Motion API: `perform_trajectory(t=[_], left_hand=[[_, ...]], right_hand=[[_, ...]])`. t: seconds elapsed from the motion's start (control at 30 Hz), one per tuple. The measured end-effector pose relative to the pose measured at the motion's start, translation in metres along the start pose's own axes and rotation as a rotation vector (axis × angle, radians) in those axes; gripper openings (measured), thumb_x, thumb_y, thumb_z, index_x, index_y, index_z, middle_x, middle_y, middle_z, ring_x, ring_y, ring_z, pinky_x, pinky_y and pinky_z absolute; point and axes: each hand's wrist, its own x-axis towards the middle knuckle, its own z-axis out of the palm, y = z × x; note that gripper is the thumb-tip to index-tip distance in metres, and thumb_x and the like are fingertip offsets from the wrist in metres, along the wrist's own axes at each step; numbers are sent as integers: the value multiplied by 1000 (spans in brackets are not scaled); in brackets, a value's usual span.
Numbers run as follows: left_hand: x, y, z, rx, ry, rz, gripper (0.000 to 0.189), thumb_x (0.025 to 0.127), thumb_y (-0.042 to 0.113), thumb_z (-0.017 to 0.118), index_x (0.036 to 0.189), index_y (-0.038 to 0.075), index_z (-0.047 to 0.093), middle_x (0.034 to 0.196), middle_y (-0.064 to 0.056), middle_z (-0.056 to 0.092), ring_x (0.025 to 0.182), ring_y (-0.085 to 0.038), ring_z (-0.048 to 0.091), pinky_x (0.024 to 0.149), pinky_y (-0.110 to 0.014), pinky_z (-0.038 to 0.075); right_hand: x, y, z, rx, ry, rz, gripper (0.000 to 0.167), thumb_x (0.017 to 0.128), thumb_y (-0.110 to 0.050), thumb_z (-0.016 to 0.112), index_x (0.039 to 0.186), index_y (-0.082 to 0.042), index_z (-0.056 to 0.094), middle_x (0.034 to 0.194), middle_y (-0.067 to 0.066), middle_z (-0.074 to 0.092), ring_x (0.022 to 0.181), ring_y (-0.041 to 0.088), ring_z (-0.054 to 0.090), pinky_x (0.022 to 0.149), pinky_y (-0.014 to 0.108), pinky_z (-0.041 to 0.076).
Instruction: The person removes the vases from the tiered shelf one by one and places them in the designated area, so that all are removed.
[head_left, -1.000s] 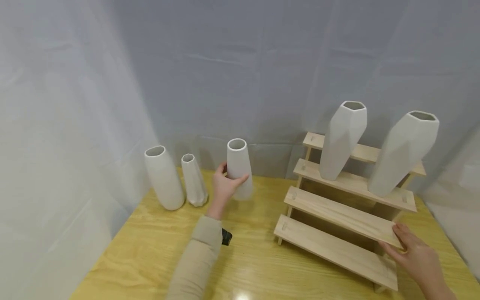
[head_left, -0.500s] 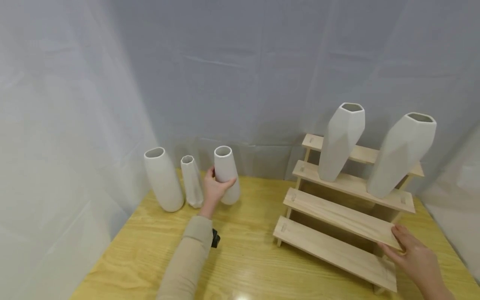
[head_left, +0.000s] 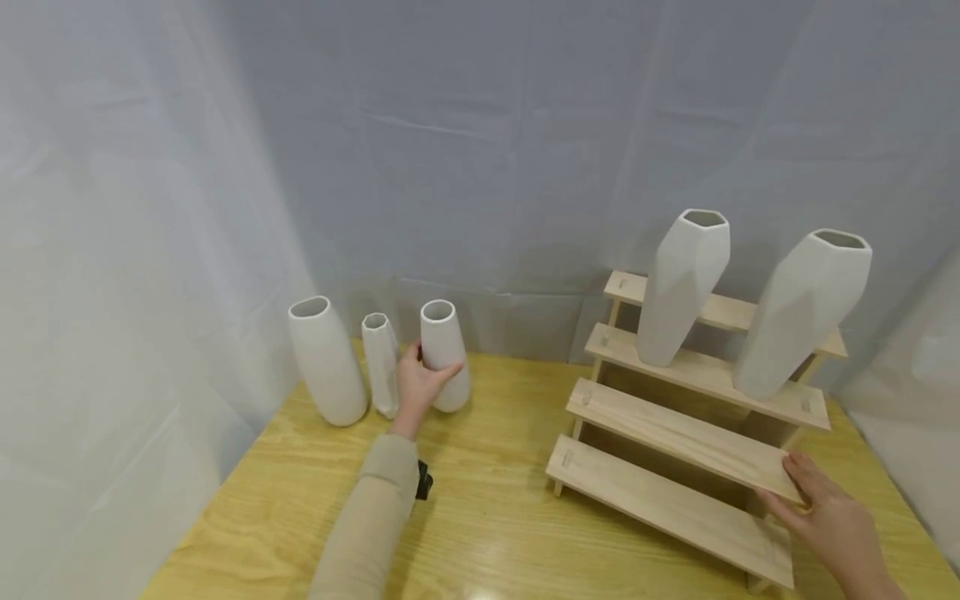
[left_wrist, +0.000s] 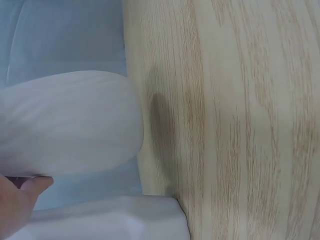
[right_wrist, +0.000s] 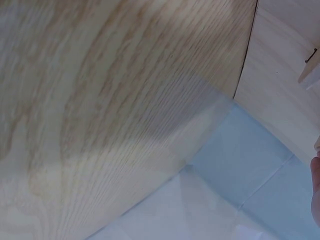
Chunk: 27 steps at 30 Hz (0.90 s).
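My left hand [head_left: 422,385] grips a smooth white tapered vase [head_left: 447,358] around its side, thumb across the front. In the left wrist view a shadow lies beside the base of this vase [left_wrist: 75,122]; whether it touches the table I cannot tell. Just left of my hand stands a slim fluted white vase [head_left: 381,367], partly hidden by it. A wider white vase [head_left: 327,367] stands farther left. My right hand [head_left: 836,521] pinches the right end of a step on the wooden tiered stand [head_left: 682,433], with only a fingertip showing in the right wrist view.
Two tall faceted white vases [head_left: 686,287] stand upright on the stand's second step from the top. The yellowish wooden table [head_left: 495,517] spans the front. A grey cloth backdrop [head_left: 480,167] hangs behind, and a pale sheet [head_left: 135,333] closes the left side.
My left hand has carried the tapered vase leftward and lower, closer to the fluted vase. My right hand keeps its hold on the step.
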Motion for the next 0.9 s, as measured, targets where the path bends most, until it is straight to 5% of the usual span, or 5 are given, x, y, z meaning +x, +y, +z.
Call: perform_trajectory(t=[0.2,0.47,0.9], left_hand=[[0,-2,-1,49,-11,-20,68,61,17,81,115,-8,48,109,-24,54,98,-34,53,84,-44,44],[-1,-5,-4,61,-8,-47,68,62,17,80,116,-9,47,109,-25,54,98,-34,52,85,-44,44],[-1,-14,-3,130,-7,-33,68,61,21,81,114,-8,50,106,-24,56,95,-35,54,82,-43,45]], right_hand=[[0,0,-2,1,-29,24,68,62,-36,76,103,15,57,103,34,53,58,37,58,33,37,40],[1,-1,-2,-3,-63,44,66,65,-36,75,104,14,57,104,34,53,53,31,57,32,27,34],[1,0,-1,-12,-16,8,67,60,-35,77,102,14,58,101,33,55,54,34,57,30,27,33]])
